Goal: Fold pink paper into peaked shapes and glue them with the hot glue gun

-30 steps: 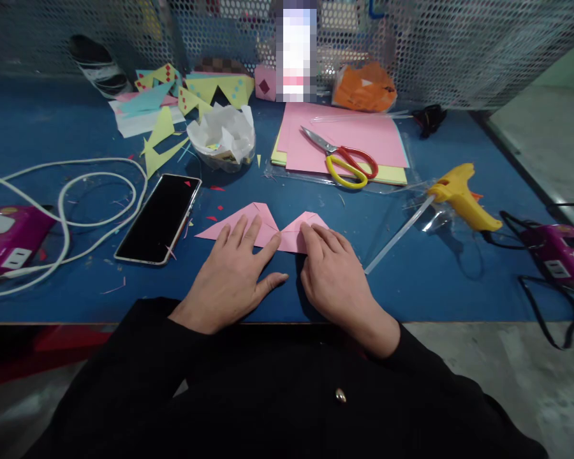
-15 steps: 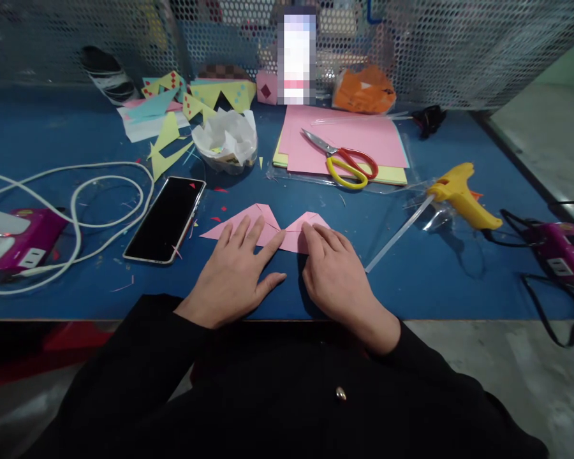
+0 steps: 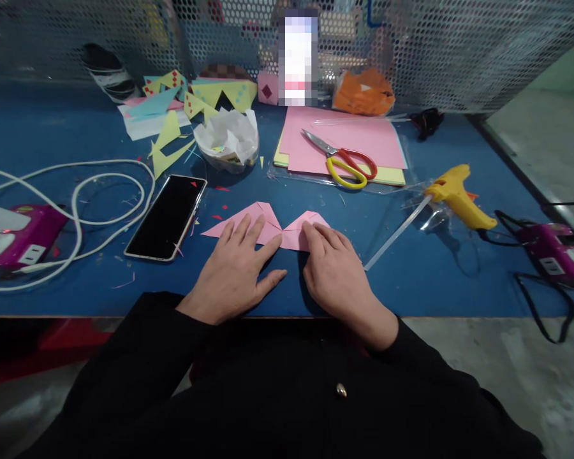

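A folded sheet of pink paper with two peaks lies flat on the blue table near its front edge. My left hand rests on the paper's left part, palm down, its fingers spread. Over the right part is my right hand, its fingers bent and close together, pressing the paper near the right peak. That hand hides the paper's right end. Crease lines show on both peaks, and a notch dips between them.
Left stand a dark phone, a white cable and a purple socket block. Scissors lie on coloured sheets. A yellow glue gun with a clear stick is at right. Behind are a scrap bowl and cut papers.
Both hands and the pink paper keep nearly the same place; the left index finger has shifted very slightly. The whole view has moved a little.
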`<state>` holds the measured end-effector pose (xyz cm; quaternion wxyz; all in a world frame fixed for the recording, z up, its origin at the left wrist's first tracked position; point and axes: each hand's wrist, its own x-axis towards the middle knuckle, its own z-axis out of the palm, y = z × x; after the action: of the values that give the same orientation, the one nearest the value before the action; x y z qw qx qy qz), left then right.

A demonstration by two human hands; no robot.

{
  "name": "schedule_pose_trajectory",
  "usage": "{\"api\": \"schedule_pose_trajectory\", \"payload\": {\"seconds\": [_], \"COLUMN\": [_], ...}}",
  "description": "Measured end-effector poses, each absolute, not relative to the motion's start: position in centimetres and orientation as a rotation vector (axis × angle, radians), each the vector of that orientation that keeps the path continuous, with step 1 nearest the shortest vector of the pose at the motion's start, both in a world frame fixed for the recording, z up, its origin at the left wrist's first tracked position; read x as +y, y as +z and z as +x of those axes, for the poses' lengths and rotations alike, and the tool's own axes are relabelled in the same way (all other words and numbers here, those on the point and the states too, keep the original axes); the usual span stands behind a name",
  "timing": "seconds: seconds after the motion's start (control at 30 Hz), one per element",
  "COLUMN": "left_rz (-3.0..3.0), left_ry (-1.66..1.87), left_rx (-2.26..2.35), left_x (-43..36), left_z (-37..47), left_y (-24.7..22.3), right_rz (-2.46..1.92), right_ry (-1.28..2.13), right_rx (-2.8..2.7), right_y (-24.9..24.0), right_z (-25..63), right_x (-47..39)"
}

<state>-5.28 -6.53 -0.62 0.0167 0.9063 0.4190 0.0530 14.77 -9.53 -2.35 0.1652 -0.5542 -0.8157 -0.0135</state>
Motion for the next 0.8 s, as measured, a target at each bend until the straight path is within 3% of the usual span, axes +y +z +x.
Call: {"api": "schedule_pose_trajectory", "payload": {"seconds": [0.23, 0.53, 0.8], "left_rz": [2.775, 2.88, 2.864], "left_ry": [0.254, 0.125, 0.265], "left_rx": [1.355, 1.357, 1.349], "left_x": [-6.7, -5.8, -5.7], "left_z": [-5.3, -4.9, -5.1], "left_y": [-0.5, -0.9, -1.4], "right_rz": [-1.58, -1.546, -1.526], "right_ry": [-0.046, 0.074, 0.012], "right_rx": [-2.309, -2.199, -2.157], "right_y": [-2.3, -2.2, -2.5], "right_z": [14.7, 15.0, 14.8], "right_x": [-9.5, -9.6, -9.6]}}
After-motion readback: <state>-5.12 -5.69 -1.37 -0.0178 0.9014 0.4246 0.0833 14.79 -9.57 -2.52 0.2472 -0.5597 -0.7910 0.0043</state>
